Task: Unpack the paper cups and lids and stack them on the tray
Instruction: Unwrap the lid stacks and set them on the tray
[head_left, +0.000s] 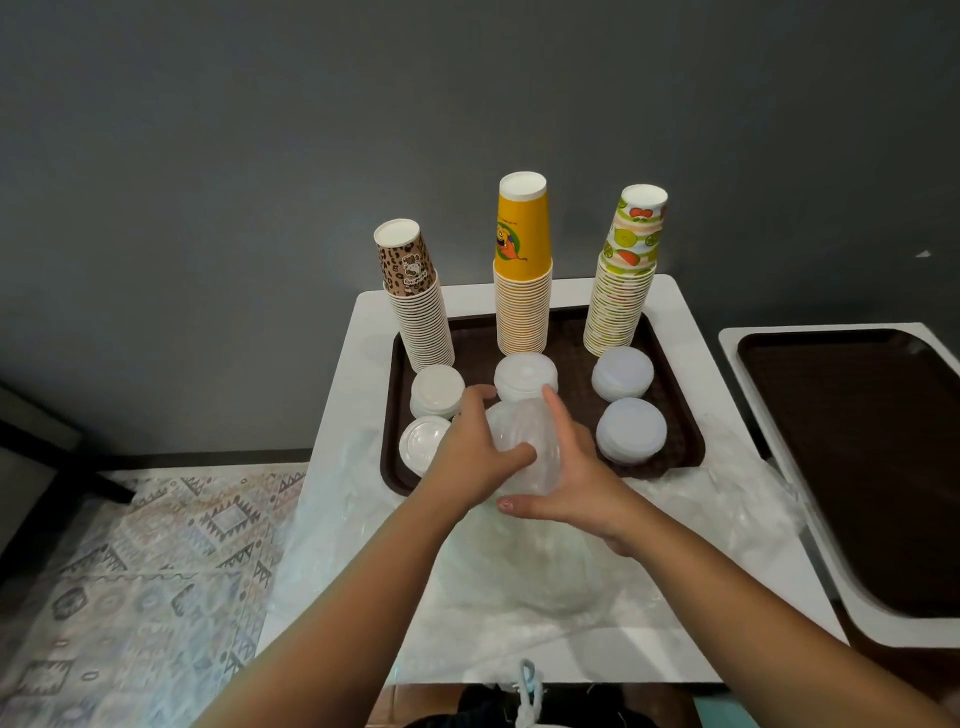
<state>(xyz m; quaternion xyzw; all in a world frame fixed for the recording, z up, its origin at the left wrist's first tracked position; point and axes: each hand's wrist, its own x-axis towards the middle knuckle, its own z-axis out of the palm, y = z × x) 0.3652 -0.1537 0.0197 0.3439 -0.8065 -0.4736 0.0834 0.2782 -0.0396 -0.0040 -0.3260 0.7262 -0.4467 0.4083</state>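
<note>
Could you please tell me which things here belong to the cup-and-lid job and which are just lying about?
Job: tray; three cup stacks; lid piles; wrapped lid stack gripped by left hand and right hand.

Lying about: empty plastic wrap; second tray; patterned rug.

2 bare forearms, no sleeves; hands (475, 447) without rings or watch.

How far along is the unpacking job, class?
Done: three cup stacks stand on the tray, with five lid piles in front. In hand: both hands, left and right, grip a bagged lid stack. Left: unwrap it, set it in the front-middle gap.
</note>
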